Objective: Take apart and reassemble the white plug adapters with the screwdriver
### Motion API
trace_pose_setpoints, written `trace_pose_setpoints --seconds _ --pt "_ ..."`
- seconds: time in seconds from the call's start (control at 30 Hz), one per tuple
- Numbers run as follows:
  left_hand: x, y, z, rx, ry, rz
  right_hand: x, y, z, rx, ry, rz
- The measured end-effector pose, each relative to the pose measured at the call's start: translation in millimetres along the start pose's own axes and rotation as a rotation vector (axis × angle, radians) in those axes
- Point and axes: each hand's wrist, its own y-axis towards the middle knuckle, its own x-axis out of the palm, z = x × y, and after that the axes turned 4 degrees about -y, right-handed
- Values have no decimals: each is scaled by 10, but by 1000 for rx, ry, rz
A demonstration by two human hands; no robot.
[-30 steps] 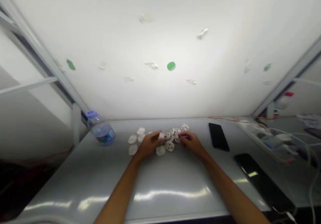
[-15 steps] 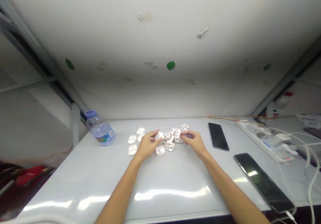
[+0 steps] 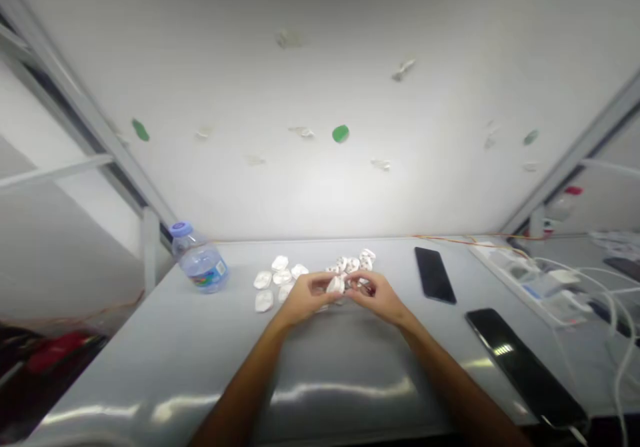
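Note:
Both my hands meet over the table, fingertips almost touching. My left hand (image 3: 307, 297) is closed on a small white rounded plastic piece (image 3: 335, 285), pinched between thumb and fingers. My right hand (image 3: 377, 297) is closed too, its fingertips at the right side of that piece. Something thin and dark shows inside its fingers, too blurred to name. Behind the hands lies a pile of white plastic pieces (image 3: 353, 264) with small dark holes, partly hidden by my fingers. Several similar white pieces (image 3: 263, 280) lie spread out left of my left hand.
A water bottle (image 3: 200, 260) with a blue cap stands at the left. Two dark phones (image 3: 435, 275) lie on the right; the nearer phone (image 3: 525, 363) has a white cable. Beyond them are a white power strip (image 3: 530, 280) and cables. A pale panel (image 3: 320, 193) rises behind the table.
My right hand has moved left from the pile to the white piece in my left hand. My left hand has shifted right with it, uncovering more pieces on its left.

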Motion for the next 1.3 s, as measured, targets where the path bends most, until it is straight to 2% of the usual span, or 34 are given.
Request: trace_pose_setpoints --seconds 0.1,0.23,0.37,0.53,0.77,0.93,1.13,1.3 --pt "26 -11 9 -1 14 -4 53 -26 -9 -47 -140 13" --pt "39 -16 -9 -15 19 -6 91 -23 37 -42 -190 14" --pt "30 -4 -19 3 19 -1 39 -25 62 -69 -222 -1" --pt "-42 5 -73 10 206 183 -102 -31 76 -107 -276 -90" --pt "-143 -30 -255 15 358 409 -263 -34 107 -73 -351 -109" --pt "-110 -54 -216 39 515 402 -325 -30 152 -19 -356 -111" --pt "-73 -64 -223 49 544 375 -190 13 309 6 -404 -50" --pt "-66 -60 -248 57 556 397 -167 23 322 -64 -394 32"
